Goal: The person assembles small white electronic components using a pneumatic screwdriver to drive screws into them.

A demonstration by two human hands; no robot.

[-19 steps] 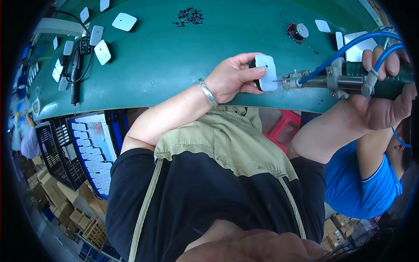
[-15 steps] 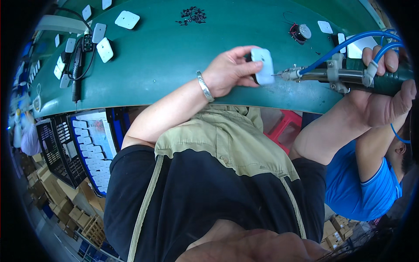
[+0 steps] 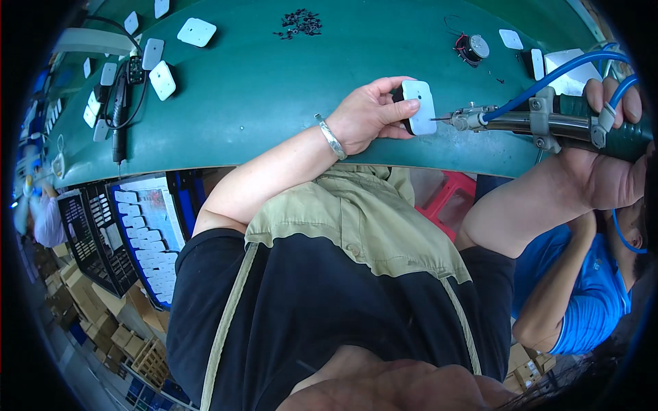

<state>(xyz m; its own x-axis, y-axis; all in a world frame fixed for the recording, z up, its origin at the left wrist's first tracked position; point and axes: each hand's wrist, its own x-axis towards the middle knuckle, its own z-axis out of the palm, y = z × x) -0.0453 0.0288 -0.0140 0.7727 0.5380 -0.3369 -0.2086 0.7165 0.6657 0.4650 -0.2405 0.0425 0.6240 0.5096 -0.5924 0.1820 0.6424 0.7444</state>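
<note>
Case and hose-fed tool both shifted right — left hand pinched one, right hand gripped the other — likely still aligning.

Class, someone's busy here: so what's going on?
The person's left hand holds a white-faced block over the green bench. The right hand grips a metal-barrelled tool, its thin tip at the block's right edge; whether they touch is hard to tell. Similar blocks are to the left, and a pile of small dark pieces lies further back.
</note>
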